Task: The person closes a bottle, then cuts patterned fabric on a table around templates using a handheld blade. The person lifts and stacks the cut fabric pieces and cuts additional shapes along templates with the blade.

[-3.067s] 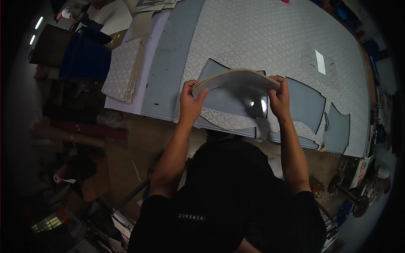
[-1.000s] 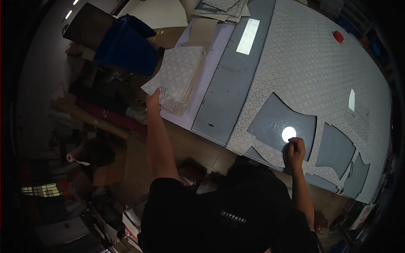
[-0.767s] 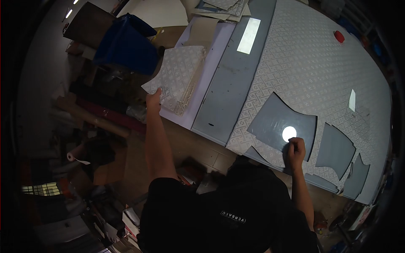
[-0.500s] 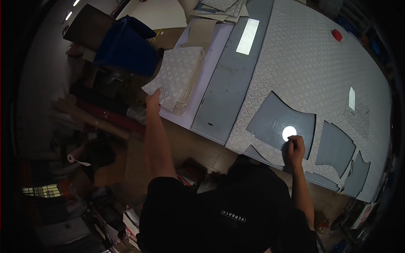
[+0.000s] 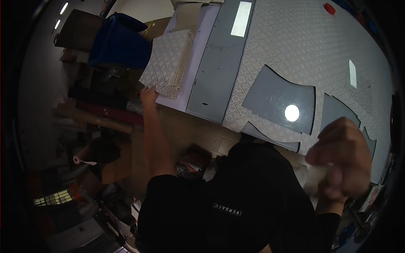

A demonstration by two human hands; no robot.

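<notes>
Stack [image 5: 166, 63] lay just beyond the left hand [image 5: 148, 96], patterned face up, on a lilac board [image 5: 185, 95] that showed to the right of that hand. Left fingertips touched its near corner, but whether they pinched sheets or merely pressed the edge could not be told. The right hand [image 5: 344, 156] hung well apart, raised and blurred, its fingers curled; whether it held anything could not be told either. Beyond it and to its left, a dark-edged panel [image 5: 274, 101] lay flat on patterned cloth [image 5: 287, 46], and a second panel [image 5: 337, 110] was partly hidden behind its knuckles. Handling the corner well probably meant a light, level touch: the layers looked thin and a little uneven along the side away from the left hand, so a hard tug could have bent the tip or slid the top sheets askew
</notes>
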